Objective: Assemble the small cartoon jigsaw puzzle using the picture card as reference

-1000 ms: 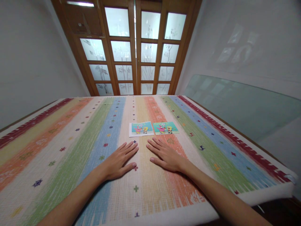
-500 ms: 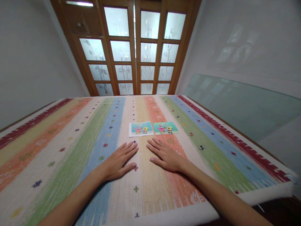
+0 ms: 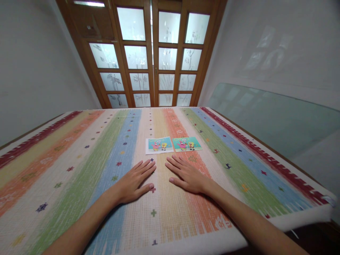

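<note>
My left hand [image 3: 134, 181] lies flat and open, palm down, on a striped woven cloth [image 3: 79, 177] that covers the table. My right hand [image 3: 186, 175] rests flat and open beside it, fingers stretched forward. Neither hand holds anything. Just beyond the fingertips lie two small cartoon picture cards side by side: the left card [image 3: 159, 145] has a white border, and the right card [image 3: 187, 144] touches its edge. A narrow gap separates my fingertips from the cards.
The cloth has red, orange, green, blue and cream stripes with small cross motifs. Wooden doors with frosted glass panes [image 3: 154, 53] stand beyond the table's far end. A glass panel [image 3: 278, 120] leans along the right wall. The table's right edge [image 3: 305, 216] drops off close by.
</note>
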A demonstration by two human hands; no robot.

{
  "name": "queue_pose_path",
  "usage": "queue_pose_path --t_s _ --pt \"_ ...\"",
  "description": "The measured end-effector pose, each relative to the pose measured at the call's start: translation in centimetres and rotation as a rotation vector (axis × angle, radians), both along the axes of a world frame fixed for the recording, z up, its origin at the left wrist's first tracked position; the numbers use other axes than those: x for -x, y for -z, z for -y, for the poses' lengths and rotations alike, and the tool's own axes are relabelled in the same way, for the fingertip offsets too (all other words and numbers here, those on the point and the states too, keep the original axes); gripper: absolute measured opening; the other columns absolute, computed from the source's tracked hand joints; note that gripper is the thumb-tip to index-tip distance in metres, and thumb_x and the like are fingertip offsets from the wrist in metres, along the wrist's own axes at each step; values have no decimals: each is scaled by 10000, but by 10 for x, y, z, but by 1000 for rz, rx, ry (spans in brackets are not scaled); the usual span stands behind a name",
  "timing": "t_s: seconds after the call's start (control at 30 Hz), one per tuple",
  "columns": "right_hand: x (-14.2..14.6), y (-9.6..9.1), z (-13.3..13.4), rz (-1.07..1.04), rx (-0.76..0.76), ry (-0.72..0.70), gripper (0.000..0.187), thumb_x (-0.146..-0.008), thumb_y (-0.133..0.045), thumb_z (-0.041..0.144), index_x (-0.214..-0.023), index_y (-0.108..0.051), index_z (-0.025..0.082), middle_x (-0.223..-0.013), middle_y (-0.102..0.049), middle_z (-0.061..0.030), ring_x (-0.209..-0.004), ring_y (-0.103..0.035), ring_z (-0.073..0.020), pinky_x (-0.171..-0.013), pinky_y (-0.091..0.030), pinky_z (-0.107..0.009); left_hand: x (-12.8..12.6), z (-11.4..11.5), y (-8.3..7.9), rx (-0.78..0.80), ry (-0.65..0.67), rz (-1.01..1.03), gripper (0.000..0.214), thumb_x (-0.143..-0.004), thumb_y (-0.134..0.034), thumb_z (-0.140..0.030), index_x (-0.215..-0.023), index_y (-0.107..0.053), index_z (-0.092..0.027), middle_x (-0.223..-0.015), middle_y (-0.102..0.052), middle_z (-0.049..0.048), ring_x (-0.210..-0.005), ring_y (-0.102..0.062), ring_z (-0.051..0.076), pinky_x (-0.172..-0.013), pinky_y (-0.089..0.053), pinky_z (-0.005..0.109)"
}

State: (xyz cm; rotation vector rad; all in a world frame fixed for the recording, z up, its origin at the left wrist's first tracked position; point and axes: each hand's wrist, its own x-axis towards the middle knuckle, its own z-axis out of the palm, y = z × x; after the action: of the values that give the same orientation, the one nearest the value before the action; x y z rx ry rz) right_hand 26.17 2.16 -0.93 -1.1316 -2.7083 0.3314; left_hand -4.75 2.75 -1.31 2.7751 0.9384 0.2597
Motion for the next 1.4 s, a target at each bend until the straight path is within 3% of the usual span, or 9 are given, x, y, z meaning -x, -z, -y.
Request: queue_pose_path --t_s 0.3,0.53,0.83,1.4 --pt "0 0 0 15 -8 -1 666 -1069 -382 548 -1609 -351 160 -1684 -248 -132 -1581 -166 -308 -1283 -174 -560 1 0 2 5 -2 -13 690 -1077 -401 -543 -1658 -145 -274 -1696 -214 77 -1576 -184 278 -1290 -166 538" --pt "-1 3 -1 -19 -26 -5 647 -1061 -416 550 -1619 -338 231 -1685 -267 -97 -1579 -183 -296 -1283 -190 -550 1 -1 3 0 -7 -17 698 -1075 -405 -548 -1659 -137 -276 -1696 -211 76 -1577 -182 279 -1289 -162 544" --pt "1 -1 0 21 0 1 671 -1063 -403 548 -1605 -364 155 -1683 -252 -137 -1579 -164 -320 -1284 -175 -558 0 0 2 2 -5 -11 693 -1076 -403 -545 -1659 -131 -286 -1697 -211 69 -1575 -188 282 -1286 -171 546" --pt "-1 5 -1 -10 -18 0 653 -1062 -399 559 -1614 -351 214 -1685 -274 -105 -1580 -175 -302 -1286 -174 -552 1 -1 3 -3 -6 3 699 -1070 -419 -546 -1658 -135 -295 -1693 -221 72 -1570 -204 282 -1284 -181 551"
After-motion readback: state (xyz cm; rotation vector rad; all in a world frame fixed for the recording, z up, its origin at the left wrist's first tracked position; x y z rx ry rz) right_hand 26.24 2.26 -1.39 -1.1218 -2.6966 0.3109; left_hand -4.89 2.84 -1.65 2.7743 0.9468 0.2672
